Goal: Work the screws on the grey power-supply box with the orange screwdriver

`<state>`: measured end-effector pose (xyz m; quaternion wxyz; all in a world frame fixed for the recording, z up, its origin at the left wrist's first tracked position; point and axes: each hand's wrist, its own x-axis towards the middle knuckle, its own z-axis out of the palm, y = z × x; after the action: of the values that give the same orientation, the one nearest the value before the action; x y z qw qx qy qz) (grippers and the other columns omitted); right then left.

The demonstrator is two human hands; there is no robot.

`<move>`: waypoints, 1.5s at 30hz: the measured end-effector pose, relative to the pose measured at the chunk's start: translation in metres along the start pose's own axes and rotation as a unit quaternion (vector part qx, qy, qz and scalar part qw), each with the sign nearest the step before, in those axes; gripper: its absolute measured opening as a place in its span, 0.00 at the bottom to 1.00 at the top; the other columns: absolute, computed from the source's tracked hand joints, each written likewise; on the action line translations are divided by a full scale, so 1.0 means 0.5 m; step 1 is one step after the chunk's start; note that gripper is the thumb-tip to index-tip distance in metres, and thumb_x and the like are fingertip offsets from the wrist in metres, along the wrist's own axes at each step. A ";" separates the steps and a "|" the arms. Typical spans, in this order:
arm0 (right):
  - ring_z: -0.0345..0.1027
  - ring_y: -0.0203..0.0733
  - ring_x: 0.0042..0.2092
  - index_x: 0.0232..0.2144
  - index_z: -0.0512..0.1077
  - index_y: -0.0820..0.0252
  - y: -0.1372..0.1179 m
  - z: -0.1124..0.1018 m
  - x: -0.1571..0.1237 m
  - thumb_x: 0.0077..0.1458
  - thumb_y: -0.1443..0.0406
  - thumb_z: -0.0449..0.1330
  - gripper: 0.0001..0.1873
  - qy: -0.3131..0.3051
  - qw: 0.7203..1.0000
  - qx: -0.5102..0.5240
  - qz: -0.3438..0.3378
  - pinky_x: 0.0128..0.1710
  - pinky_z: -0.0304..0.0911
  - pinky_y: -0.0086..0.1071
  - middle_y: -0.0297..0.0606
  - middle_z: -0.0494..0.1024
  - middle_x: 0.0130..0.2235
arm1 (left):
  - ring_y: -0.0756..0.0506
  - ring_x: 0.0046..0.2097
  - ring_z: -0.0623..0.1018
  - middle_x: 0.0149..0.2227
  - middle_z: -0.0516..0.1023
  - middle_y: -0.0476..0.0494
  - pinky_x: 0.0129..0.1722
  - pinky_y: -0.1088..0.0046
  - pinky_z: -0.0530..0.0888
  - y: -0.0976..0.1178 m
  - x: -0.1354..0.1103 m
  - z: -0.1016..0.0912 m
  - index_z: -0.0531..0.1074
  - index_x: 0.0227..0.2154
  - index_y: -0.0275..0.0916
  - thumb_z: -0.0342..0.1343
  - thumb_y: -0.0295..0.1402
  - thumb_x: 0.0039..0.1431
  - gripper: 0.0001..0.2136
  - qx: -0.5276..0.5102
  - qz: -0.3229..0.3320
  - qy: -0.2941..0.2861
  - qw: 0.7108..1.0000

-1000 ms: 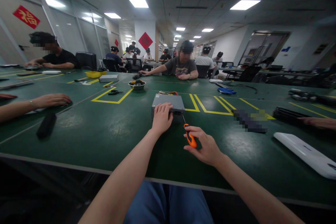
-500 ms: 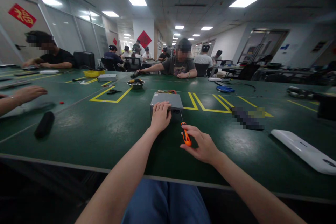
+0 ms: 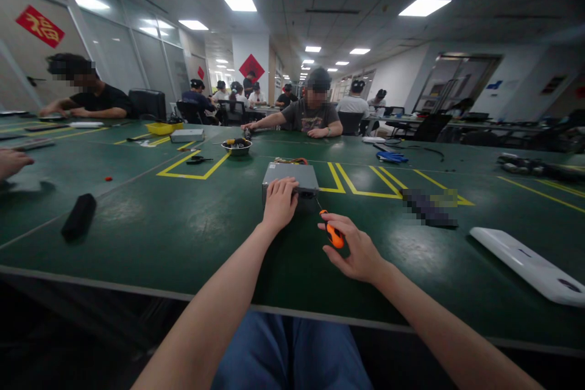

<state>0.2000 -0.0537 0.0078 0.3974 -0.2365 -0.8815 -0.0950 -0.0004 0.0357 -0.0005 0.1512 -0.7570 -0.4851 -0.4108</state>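
A grey metal computer power supply (image 3: 297, 172) sits on the green table, with coloured wires at its far side. My left hand (image 3: 280, 202) grips its near left part, fingers over the top and thumb at the front face. In my right hand (image 3: 359, 250) is an orange and black screwdriver (image 3: 334, 236), held between thumb and fingers. The thin shaft points up and left to the power supply's near right corner. Whether the tip touches a screw there is too small to tell.
A metal bowl of tools (image 3: 236, 146) stands beyond, left of the power supply. A black case (image 3: 78, 217) lies at left, a white device (image 3: 525, 265) at right, blue cable (image 3: 392, 156) farther back. Another person's hand (image 3: 14, 163) shows at the left edge; a person (image 3: 313, 111) sits opposite.
The screwdriver's handle has swung to the right and tilts more, my right hand moving with it. My left hand stays on the power supply. The other person's hand at left has drawn back leftward.
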 end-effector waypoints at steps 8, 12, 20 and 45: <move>0.73 0.41 0.34 0.40 0.65 0.61 0.024 -0.012 0.038 0.55 0.64 0.58 0.10 0.023 0.981 -0.173 -0.088 0.29 0.70 0.30 0.45 0.76 0.38 | 0.46 0.56 0.65 0.52 0.70 0.47 0.60 0.62 0.56 -0.001 -0.001 -0.001 0.64 0.45 0.42 0.48 0.29 0.58 0.11 -0.003 0.000 0.002 1.000; 0.74 0.40 0.35 0.37 0.64 0.61 0.019 0.006 0.037 0.56 0.67 0.57 0.07 0.062 0.985 -0.150 -0.053 0.30 0.70 0.29 0.46 0.76 0.39 | 0.46 0.56 0.65 0.52 0.70 0.47 0.60 0.62 0.56 -0.001 -0.001 -0.001 0.63 0.45 0.42 0.48 0.29 0.58 0.12 -0.004 0.001 -0.001 1.000; 0.74 0.41 0.40 0.41 0.63 0.62 -0.011 0.024 0.033 0.57 0.68 0.55 0.09 0.046 0.988 -0.105 -0.105 0.33 0.71 0.29 0.48 0.76 0.41 | 0.47 0.56 0.65 0.52 0.70 0.47 0.60 0.62 0.55 -0.002 0.001 0.000 0.63 0.45 0.43 0.48 0.28 0.59 0.11 -0.004 0.000 0.002 1.000; 0.71 0.47 0.44 0.45 0.62 0.64 -0.018 0.049 0.043 0.60 0.59 0.50 0.16 -0.035 0.989 -0.111 -0.092 0.36 0.71 0.35 0.52 0.72 0.46 | 0.46 0.56 0.65 0.53 0.69 0.47 0.60 0.62 0.56 0.000 0.000 0.000 0.64 0.45 0.42 0.47 0.29 0.59 0.11 -0.001 -0.006 -0.004 1.000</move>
<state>0.1671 -0.0452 0.0078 0.3270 -0.2000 -0.8969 -0.2206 -0.0006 0.0356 -0.0007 0.1461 -0.7562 -0.4894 -0.4091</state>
